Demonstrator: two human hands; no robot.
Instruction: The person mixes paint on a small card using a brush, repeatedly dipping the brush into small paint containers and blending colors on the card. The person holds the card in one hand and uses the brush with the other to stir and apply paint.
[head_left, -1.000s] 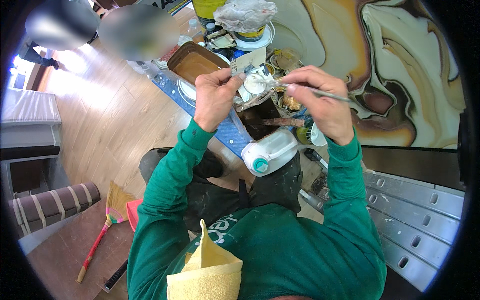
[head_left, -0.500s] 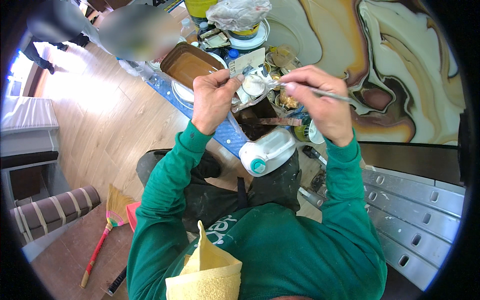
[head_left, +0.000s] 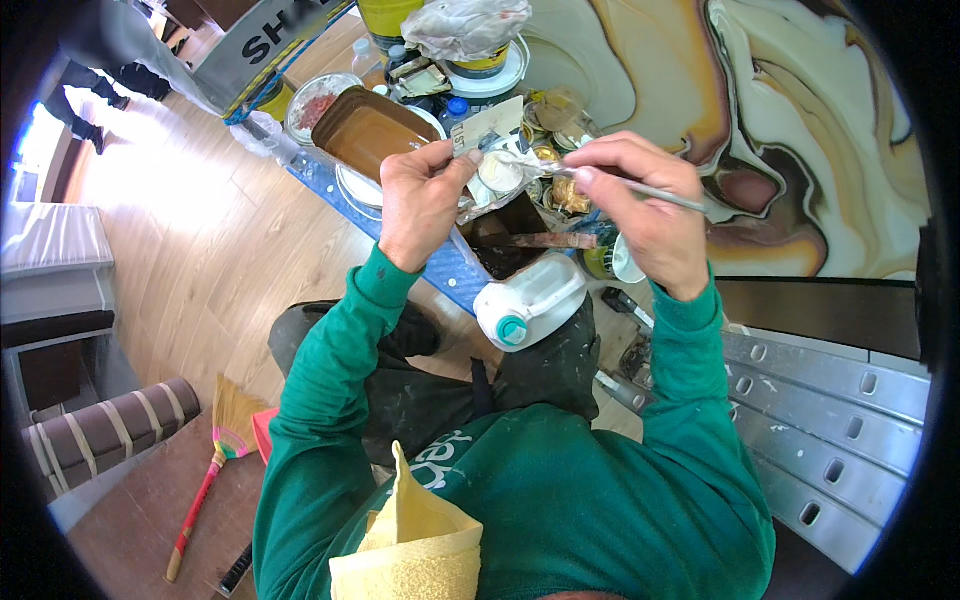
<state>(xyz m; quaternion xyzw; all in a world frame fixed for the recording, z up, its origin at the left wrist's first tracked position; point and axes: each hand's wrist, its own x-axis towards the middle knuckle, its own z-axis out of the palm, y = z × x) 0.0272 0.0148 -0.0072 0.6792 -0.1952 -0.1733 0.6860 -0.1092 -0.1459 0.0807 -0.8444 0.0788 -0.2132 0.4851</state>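
Note:
My right hand (head_left: 650,205) pinches a slim grey stick-like tool (head_left: 660,193), whose far end points left over a small tub of white paste (head_left: 500,172). Fingers bent and thumb pressed to them, my left hand (head_left: 422,205) is closed just left of that tub. Whatever sits between its fingertips is too small to make out. A torn piece of printed card (head_left: 490,128) lies beyond the fingertips. Below the hands stands a dark open container (head_left: 510,225) with a paint-stained brush (head_left: 550,240) across it. The brown-coated tray (head_left: 375,130) is left of the hands.
A white jug with a teal cap (head_left: 535,305) stands at the near end of the blue work surface (head_left: 455,280). Several tins and jars (head_left: 565,110) crowd the back. A marbled glossy panel (head_left: 800,120) is at right, above a metal ladder (head_left: 830,430). A broom (head_left: 205,490) lies lower left.
The view has shifted slightly, and things on the work surface appear a little further left. Both hands keep nearly the same pose, the tool's tip still over the white tub.

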